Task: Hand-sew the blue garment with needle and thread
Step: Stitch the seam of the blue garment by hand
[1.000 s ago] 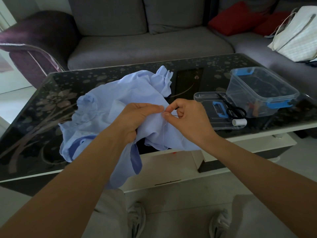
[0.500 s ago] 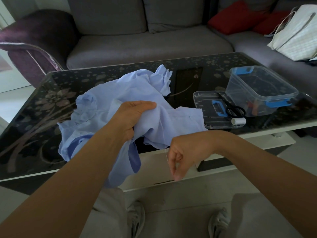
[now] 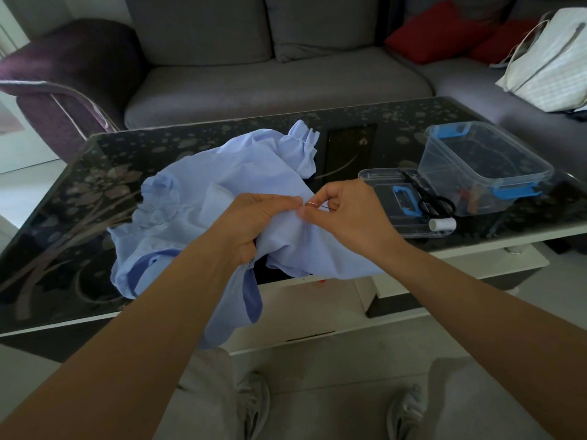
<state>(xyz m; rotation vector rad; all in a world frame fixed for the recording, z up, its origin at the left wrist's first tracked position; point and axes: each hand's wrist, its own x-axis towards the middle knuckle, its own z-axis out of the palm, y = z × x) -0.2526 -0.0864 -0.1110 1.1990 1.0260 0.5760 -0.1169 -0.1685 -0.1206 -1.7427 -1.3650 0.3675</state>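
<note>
While bunching a fold of blue garment (image 3: 254,166) in left grip (image 3: 254,220), pinches needle (image 3: 316,203) at that fold with right grip (image 3: 349,214), above a hanging thread (image 3: 304,228). Lies crumpled on desk (image 3: 73,211), one end draped off near edge. Farther right: scissors (image 3: 435,205) and white spool (image 3: 442,224) at flat case (image 3: 378,180), beside clear box (image 3: 451,176).

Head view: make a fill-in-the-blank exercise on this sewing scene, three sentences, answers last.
1. The right hand pinches a thin metal ____ at the garment.
2. The left hand grips the garment, whose colour is ____.
3. The black scissors lie on the clear lid beside a ____ spool of thread.
Missing words: needle; blue; white.
</note>
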